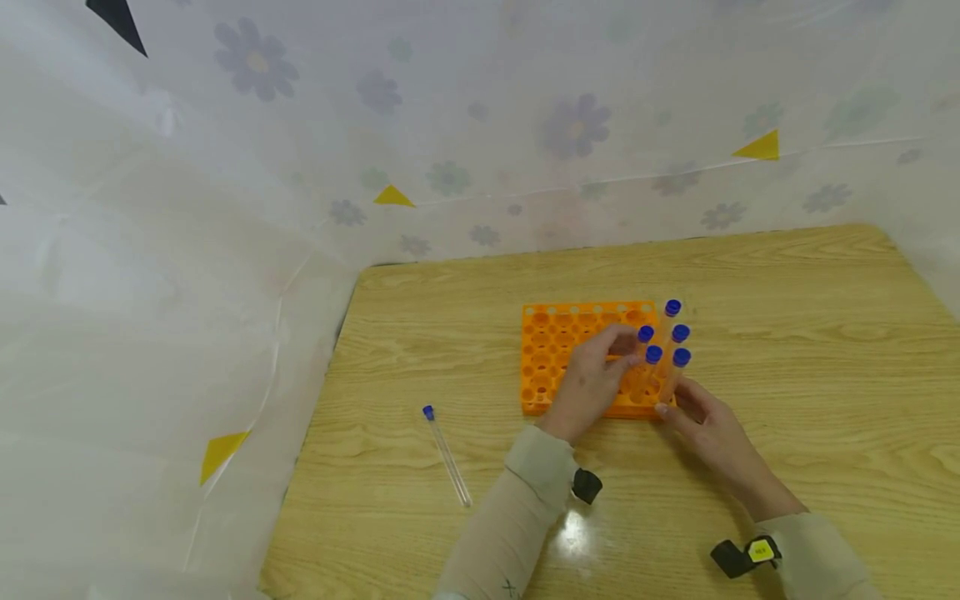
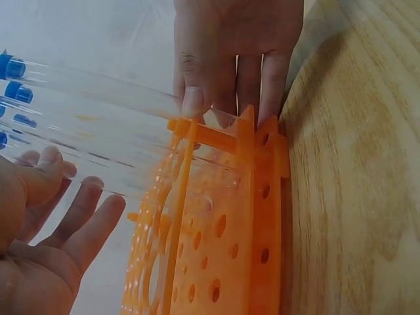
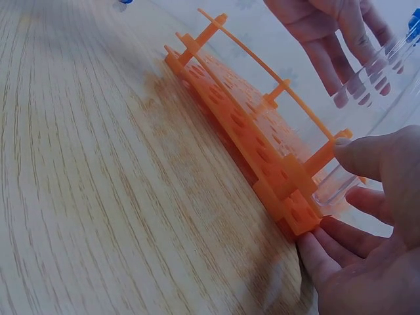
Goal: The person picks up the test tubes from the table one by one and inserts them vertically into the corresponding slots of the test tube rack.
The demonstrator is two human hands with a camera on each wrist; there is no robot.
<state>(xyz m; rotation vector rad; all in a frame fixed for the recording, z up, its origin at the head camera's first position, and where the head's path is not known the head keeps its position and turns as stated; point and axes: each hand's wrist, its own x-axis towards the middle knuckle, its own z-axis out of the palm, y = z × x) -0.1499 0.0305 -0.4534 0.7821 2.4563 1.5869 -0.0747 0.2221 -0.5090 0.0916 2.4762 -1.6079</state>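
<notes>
An orange test tube rack (image 1: 547, 408) lies on the table, with several clear test tubes with blue caps standing in its right end. My left hand (image 1: 588, 379) is over the rack, thumb and forefinger pinching one test tube (image 2: 98, 157) below its cap; the other fingers extend loosely. My right hand (image 1: 712, 429) grips the rack's near right corner. In the right wrist view its thumb (image 3: 361, 154) presses the upper plate, while its fingers touch the base. The tubes partly cover the left fingertips in the right wrist view.
A single capped test tube (image 1: 448, 458) lies on the wooden table (image 1: 375, 533), left of the rack. Pale flowered sheeting (image 1: 480, 125) hangs behind the table and along its left side.
</notes>
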